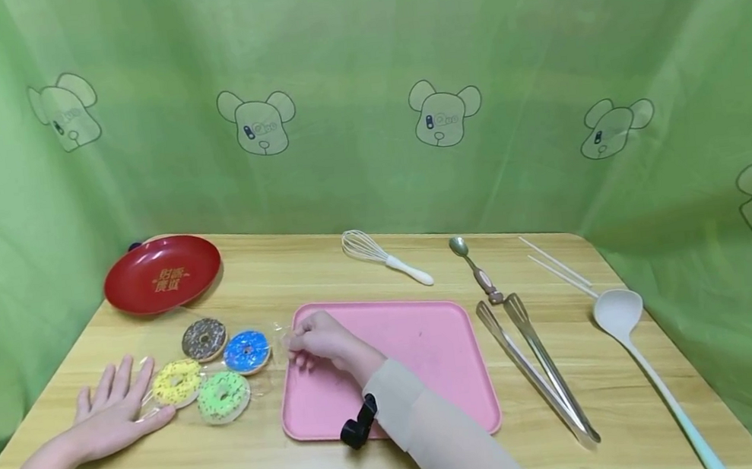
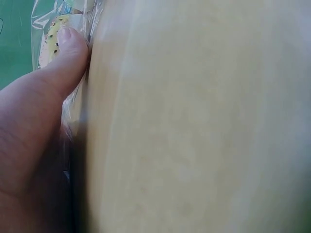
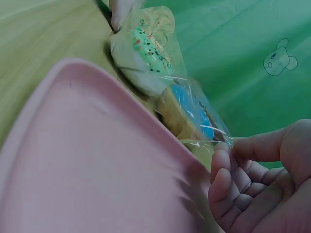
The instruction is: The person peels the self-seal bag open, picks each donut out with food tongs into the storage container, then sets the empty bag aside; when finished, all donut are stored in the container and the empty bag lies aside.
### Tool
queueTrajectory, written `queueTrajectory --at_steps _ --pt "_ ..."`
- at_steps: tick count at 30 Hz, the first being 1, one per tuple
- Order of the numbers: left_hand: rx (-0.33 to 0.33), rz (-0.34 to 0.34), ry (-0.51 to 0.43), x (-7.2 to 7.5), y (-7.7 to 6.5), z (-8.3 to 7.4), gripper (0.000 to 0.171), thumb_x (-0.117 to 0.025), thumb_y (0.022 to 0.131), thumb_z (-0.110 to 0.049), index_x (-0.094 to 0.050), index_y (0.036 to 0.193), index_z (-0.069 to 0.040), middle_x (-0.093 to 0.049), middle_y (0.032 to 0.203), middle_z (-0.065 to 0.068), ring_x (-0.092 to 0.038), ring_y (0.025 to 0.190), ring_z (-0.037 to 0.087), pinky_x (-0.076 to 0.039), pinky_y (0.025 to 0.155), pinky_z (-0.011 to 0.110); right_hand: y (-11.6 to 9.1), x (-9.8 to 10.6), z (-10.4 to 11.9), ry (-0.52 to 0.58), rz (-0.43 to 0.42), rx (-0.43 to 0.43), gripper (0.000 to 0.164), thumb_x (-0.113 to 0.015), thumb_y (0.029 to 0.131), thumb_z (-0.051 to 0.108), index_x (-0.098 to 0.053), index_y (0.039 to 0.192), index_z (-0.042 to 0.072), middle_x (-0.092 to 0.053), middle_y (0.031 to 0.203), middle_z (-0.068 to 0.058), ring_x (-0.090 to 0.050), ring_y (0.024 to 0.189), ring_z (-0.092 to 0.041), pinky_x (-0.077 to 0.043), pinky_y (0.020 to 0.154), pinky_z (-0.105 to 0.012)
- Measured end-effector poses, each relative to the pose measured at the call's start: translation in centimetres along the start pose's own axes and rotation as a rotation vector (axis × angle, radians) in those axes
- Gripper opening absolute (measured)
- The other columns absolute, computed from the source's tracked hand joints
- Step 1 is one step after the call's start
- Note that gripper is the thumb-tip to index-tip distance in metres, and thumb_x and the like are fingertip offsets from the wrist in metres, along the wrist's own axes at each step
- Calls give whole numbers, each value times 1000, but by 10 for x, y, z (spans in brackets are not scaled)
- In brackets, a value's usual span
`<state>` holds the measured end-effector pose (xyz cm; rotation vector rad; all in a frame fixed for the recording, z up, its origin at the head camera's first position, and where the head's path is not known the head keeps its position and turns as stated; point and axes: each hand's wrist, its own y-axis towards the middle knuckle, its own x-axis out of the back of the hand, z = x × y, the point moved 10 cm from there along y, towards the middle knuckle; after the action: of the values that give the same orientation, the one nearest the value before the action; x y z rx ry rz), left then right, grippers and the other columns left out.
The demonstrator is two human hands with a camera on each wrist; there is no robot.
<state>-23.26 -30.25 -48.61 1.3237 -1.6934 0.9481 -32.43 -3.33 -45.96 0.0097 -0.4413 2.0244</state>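
A clear plastic bag [image 1: 264, 385] lies on the table with several toy donuts inside: a brown one [image 1: 192, 339], a blue one [image 1: 259, 344], a yellow one [image 1: 167, 388] and a green one [image 1: 210, 398], all with sprinkles. My left hand [image 1: 112, 421] rests flat on the bag's left end with its fingers spread; the left wrist view has the thumb [image 2: 68, 53] beside the yellow donut. Above the left rim of the pink tray [image 1: 416, 352], my right hand [image 1: 327, 340] pinches the bag's right edge between thumb and forefinger [image 3: 260, 145].
A red oval plate [image 1: 136, 282] stands at the back left. A white-handled whisk [image 1: 385, 258] lies behind the tray. To its right are a spoon [image 1: 476, 271], metal tongs [image 1: 535, 371], white chopsticks [image 1: 561, 265] and a long ladle [image 1: 647, 359]. Green curtain [image 1: 342, 39] surrounds the table.
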Motion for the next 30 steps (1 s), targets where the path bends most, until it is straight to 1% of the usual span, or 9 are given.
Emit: queueTrajectory --at_steps 3,6,9,13,17,22,27,30 --pt "5 3 -2 1 0 -3 93 -47 89 -59 4 148 -8 15 147 31 20 129 51 21 90 70 -2 5 -8 28 -4 -14 9 -62 85 2 -64 82 -6 -63 65 -10 -53 47 -13 -45 42 -21" --pt "-7 5 -8 2 -1 -8 92 -48 90 -56 2 148 -5 13 145 34 18 128 54 19 88 72 -5 8 -14 58 -7 -24 6 -63 84 2 -64 82 -4 -63 65 -9 -54 47 -13 -45 42 -20" --pt "1 19 -3 2 -2 -8 92 -47 90 -57 3 147 -5 14 145 34 18 128 54 19 88 72 -6 9 -18 83 -1 -30 5 -62 83 1 -65 81 -3 -63 64 -10 -54 48 -13 -45 42 -20" --pt "6 18 7 1 -3 -7 93 -48 89 -57 3 147 -4 15 145 34 18 128 54 19 88 73 -8 11 -20 97 -8 -30 8 -60 84 2 -65 80 -4 -63 64 -10 -54 48 -13 -45 43 -20" --pt "-1 7 14 2 -3 -7 93 -47 90 -56 2 147 -2 14 145 35 18 128 55 18 88 73 -10 12 -23 130 -12 -22 9 -59 84 0 -64 80 -6 -62 63 -10 -54 47 -13 -45 43 -20" --pt "3 13 15 1 -2 -7 93 -47 89 -57 3 147 -4 14 145 34 19 128 54 19 88 73 -11 17 -28 183 -32 -17 10 -58 83 -3 -65 79 -9 -62 62 -11 -53 45 -13 -47 41 -21" --pt "3 -4 23 2 -3 -7 92 -48 90 -56 2 147 -3 13 145 34 18 128 54 18 88 73 -12 20 -30 200 -28 -20 10 -58 83 -2 -64 83 -10 -64 66 -13 -57 46 -14 -50 43 -23" --pt "3 1 25 2 -4 -7 92 -47 90 -56 3 147 -4 13 146 34 18 128 54 17 88 73 -14 22 -32 209 -28 -29 10 -58 83 -2 -64 84 -11 -63 67 -14 -58 47 -16 -52 45 -25"
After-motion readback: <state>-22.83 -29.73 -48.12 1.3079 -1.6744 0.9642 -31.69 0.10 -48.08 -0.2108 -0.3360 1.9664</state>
